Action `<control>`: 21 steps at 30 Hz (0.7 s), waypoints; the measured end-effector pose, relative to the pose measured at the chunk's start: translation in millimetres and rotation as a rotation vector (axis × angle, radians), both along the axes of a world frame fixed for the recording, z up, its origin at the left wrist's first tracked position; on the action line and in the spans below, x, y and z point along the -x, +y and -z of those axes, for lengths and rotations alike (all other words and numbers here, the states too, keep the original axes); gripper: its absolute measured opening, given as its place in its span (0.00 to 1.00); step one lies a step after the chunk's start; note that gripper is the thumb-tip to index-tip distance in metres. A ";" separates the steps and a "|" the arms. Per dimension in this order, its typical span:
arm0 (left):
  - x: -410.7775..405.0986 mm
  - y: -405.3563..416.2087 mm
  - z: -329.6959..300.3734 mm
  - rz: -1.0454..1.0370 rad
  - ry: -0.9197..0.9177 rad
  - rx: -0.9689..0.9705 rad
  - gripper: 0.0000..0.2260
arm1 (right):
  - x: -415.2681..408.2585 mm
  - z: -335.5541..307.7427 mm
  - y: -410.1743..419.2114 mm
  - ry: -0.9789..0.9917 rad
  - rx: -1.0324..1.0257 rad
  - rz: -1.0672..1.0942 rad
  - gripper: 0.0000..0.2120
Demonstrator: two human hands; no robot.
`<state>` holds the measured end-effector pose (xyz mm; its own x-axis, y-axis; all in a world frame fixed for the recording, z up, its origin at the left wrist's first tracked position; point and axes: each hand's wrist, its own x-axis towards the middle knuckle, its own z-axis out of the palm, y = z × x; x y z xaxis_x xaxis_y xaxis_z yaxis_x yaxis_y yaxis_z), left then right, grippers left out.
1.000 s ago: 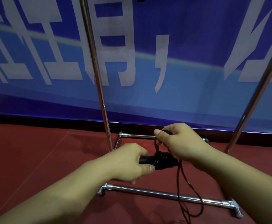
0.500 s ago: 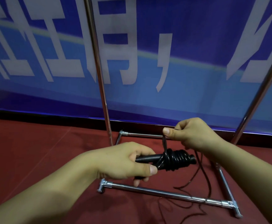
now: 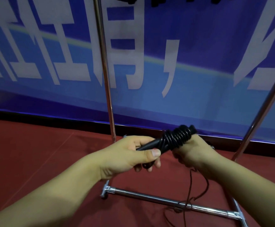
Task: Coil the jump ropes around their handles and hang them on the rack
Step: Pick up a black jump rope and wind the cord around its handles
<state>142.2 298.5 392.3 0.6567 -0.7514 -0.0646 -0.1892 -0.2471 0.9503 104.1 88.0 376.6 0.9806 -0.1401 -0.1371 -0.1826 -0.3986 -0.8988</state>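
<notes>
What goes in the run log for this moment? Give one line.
left hand: holds handles | right hand: winding rope | slack on floor | rack: not yet used

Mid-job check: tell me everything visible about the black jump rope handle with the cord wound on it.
The black jump rope handle is a slim, matte, plastic-looking stick, tilted up toward the right. Glossy black cord coils bunch thickly around its upper half. The left hand grips its bare lower end, thumb on top; the right hand holds it at the coiled end. A loose cord tail hangs below the right hand toward the chrome rack base bar on the red floor.
</notes>
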 end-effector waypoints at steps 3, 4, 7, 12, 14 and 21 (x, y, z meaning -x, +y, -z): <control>-1.1 -1.5 0.2 -0.066 0.021 0.079 0.03 | -2.6 1.9 2.4 0.006 -0.011 -0.002 0.15; -1.0 -2.6 0.2 -0.112 0.032 0.114 0.03 | -1.8 0.0 4.2 0.014 0.015 -0.011 0.18; -3.8 -3.4 4.6 -0.220 0.047 0.126 0.08 | -2.9 -2.5 5.5 -0.007 0.125 -0.033 0.24; -8.6 -7.1 9.4 -0.352 0.047 0.048 0.06 | 1.2 -7.3 17.2 -0.021 0.319 -0.116 0.25; -11.4 -7.5 11.9 -0.413 0.026 0.013 0.06 | 1.1 -6.6 20.5 0.003 0.268 -0.122 0.25; -22.7 -4.6 19.8 -0.673 -0.049 -0.023 0.09 | 3.3 -6.8 25.5 0.060 0.025 -0.136 0.15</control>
